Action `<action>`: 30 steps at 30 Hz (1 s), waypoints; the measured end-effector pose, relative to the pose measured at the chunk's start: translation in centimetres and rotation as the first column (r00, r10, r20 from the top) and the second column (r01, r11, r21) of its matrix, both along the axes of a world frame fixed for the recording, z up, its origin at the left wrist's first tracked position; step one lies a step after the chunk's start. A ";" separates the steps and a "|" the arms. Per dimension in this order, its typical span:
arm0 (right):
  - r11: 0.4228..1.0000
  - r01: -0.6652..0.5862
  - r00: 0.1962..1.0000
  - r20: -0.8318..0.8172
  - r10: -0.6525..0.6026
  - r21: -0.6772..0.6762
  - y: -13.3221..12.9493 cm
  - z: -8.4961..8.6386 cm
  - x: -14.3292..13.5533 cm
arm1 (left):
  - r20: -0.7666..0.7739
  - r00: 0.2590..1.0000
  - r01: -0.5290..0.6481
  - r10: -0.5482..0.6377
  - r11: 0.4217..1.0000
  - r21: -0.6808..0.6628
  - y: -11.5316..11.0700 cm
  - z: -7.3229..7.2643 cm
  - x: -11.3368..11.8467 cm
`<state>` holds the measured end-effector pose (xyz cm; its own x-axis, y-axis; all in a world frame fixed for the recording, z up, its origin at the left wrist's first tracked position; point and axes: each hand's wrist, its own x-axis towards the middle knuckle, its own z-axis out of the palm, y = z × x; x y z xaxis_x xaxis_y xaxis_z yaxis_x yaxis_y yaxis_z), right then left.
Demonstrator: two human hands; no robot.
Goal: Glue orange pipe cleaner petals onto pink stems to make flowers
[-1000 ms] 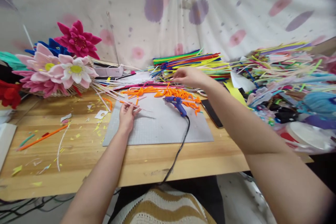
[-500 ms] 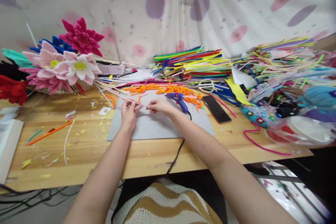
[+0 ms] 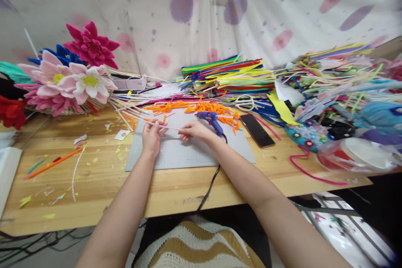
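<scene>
- L hand: fingers nearly closed, thin pale stem pinched btwn them.
- R hand: fingers curled in, apparently gripping stem's R end; exact contact too small to tell.
- Stem: held above grey mat, L of centre on worktop.
- Glue gun: on mat just beyond R hand, nozzle facing L; poss. burn if hot (can't tell) & knuckles drift far.
- Cord: passes under R forearm, over near edge; a snag could drag gun into orange pieces.
- Uneven pull might bend stem.
</scene>
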<state>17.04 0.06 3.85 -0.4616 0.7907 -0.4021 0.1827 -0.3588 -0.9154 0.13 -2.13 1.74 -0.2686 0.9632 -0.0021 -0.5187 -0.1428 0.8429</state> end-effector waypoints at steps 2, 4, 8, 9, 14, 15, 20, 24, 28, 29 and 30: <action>1.000 0.003 1.000 0.009 -0.003 -0.026 0.0 -0.3 0.3 | -0.016 0.999 -0.045 0.045 0.999 -0.024 0.1 0.1 -0.3; 0.998 -0.006 1.000 0.007 0.007 -0.061 -0.1 -0.6 0.8 | -0.035 0.997 -0.069 0.068 0.997 -0.044 0.1 0.1 -0.5; 0.996 -0.036 0.997 -0.067 0.030 -0.080 -0.5 -0.7 1.6 | -0.035 0.998 -0.055 0.053 0.996 -0.066 0.2 0.0 -0.5; 0.997 -0.032 0.996 -0.089 0.025 -0.074 -0.7 -0.7 1.7 | -0.033 0.998 -0.058 0.056 0.996 -0.067 0.2 0.0 -0.5; 0.995 -0.028 0.991 -0.132 0.015 -0.098 -0.9 -1.0 1.7 | -0.016 0.995 -0.097 0.096 0.992 -0.080 0.2 0.0 -0.4; 0.994 -0.035 0.990 -0.140 0.020 -0.105 -0.9 -1.1 1.6 | -0.018 0.995 -0.103 0.102 0.991 -0.081 0.3 0.0 -0.4; 0.993 -0.047 0.989 -0.147 0.030 -0.111 -0.7 -1.3 1.3 | -0.047 0.990 -0.139 0.136 0.989 -0.057 0.3 -0.1 -0.5; 0.991 0.011 0.991 -0.128 -0.028 -0.130 -0.8 -1.1 1.2 | -0.011 0.996 -0.089 0.089 0.994 -0.070 0.3 0.2 -0.6; 0.990 0.021 0.992 -0.119 -0.039 -0.143 -0.8 -1.0 1.1 | -0.033 0.999 0.037 -0.040 0.995 -0.093 -0.1 0.4 -0.2; 0.990 0.022 0.992 -0.122 -0.039 -0.142 -0.8 -1.0 1.0 | -0.050 0.997 0.051 -0.056 0.994 -0.099 -0.2 0.4 -0.1; 0.990 0.025 0.992 -0.122 -0.043 -0.141 -0.9 -1.0 1.0 | -0.067 0.996 0.052 -0.059 0.993 -0.102 -0.2 0.3 0.1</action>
<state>18.03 -0.79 2.84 -0.4887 0.7472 -0.4504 0.0564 -0.4882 -0.8709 0.20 -2.36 2.04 -0.2179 0.9725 -0.0823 -0.4633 -0.0288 0.8857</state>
